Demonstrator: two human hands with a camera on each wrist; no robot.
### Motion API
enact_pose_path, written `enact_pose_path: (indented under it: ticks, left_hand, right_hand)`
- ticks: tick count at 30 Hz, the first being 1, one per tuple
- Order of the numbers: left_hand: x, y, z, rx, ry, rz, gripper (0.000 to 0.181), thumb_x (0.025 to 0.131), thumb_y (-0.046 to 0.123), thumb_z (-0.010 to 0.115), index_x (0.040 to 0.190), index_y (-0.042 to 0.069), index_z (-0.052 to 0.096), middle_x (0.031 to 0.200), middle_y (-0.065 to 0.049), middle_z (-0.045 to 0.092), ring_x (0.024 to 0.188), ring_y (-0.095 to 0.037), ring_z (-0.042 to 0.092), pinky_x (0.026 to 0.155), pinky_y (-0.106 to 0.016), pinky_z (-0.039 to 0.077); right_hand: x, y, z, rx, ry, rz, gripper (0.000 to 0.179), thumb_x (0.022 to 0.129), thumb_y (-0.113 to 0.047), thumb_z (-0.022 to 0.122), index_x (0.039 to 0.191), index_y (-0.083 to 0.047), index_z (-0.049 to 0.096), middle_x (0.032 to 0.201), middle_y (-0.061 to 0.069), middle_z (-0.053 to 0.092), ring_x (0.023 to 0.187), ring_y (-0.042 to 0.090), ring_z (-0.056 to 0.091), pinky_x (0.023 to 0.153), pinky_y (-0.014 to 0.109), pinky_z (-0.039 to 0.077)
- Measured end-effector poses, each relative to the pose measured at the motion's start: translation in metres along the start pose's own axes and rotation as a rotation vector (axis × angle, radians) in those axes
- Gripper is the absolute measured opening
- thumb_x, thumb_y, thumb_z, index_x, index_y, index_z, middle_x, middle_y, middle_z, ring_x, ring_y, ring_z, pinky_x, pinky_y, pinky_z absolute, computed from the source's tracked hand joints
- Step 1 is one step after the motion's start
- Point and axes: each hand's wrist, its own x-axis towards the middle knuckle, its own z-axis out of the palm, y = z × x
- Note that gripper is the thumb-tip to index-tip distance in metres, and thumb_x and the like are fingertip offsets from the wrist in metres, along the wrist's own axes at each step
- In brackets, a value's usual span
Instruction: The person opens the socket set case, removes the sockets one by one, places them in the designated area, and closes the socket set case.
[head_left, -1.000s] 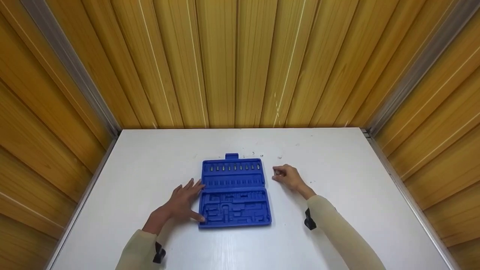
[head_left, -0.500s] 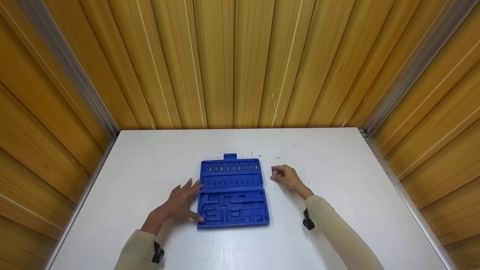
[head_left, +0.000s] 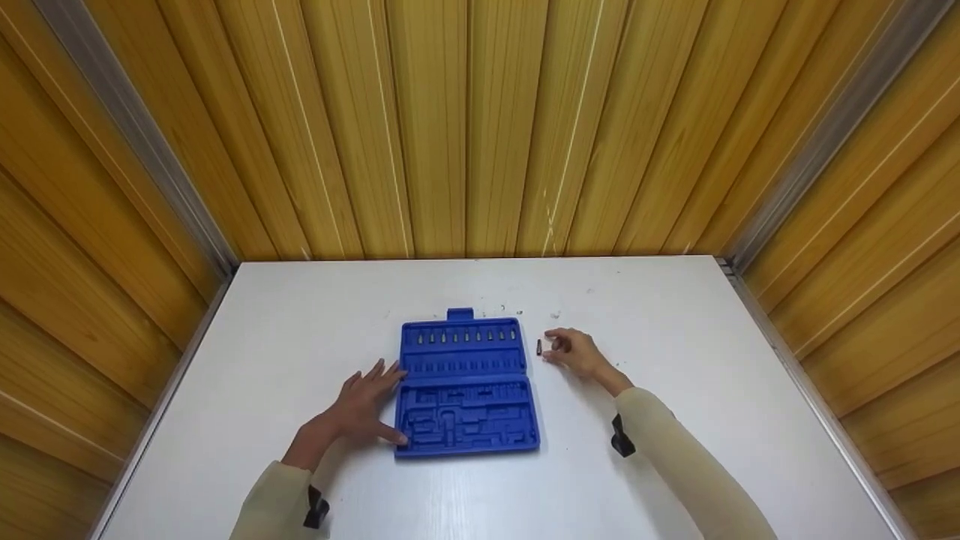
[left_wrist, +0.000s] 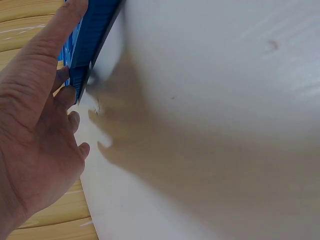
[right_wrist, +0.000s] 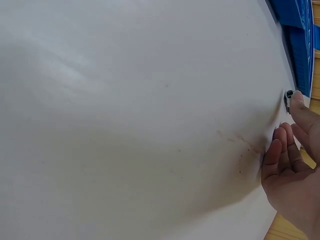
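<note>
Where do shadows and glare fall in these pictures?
Head view: pale glare on the white tabletop, below the open blue tool case in frame; left wrist view: a broad shadow with finger-like tips, plus glare at the right edge; right wrist view: glare at upper left, soft shading lower down.

Case (head_left: 465, 379) on table (head_left: 675, 337), bits (head_left: 466, 337) in its far half (head_left: 461, 351), loose bit (head_left: 538, 347) just right

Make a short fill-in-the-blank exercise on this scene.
Head view:
1. The open case is ____ in colour.
2. The left hand touches the case's ____ edge.
3. A loose metal piece near the right hand lies to the case's ____.
4. Of the case's upper and lower halves, the ____ holds a row of bits.
Missing words: blue; left; right; upper.
</note>
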Motion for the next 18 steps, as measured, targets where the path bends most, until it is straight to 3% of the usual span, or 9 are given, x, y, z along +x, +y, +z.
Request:
enact_pose_path:
  ticks: [10, 18]
  left_hand:
    - [0.001, 0.000, 0.000, -0.003, 0.008, 0.012, 0.121, 0.064, 0.049, 0.095, 0.160, 0.009, 0.033, 0.170, -0.015, 0.024, 0.159, -0.043, 0.009, 0.124, -0.069, 0.007]
    - [0.001, -0.002, 0.001, -0.022, 0.008, 0.019, 0.121, 0.064, 0.050, 0.094, 0.160, 0.008, 0.032, 0.170, -0.016, 0.023, 0.158, -0.045, 0.009, 0.123, -0.071, 0.006]
  right_hand:
    - [0.011, -0.013, -0.009, 0.008, -0.049, -0.015, 0.036, 0.093, -0.001, 0.071, 0.122, 0.017, 0.062, 0.098, 0.030, 0.067, 0.089, 0.039, 0.068, 0.078, 0.029, 0.054]
    - [0.030, -0.041, 0.003, 0.004, -0.111, -0.074, 0.038, 0.095, -0.008, 0.070, 0.125, 0.015, 0.063, 0.099, 0.029, 0.070, 0.088, 0.039, 0.070, 0.077, 0.031, 0.057]
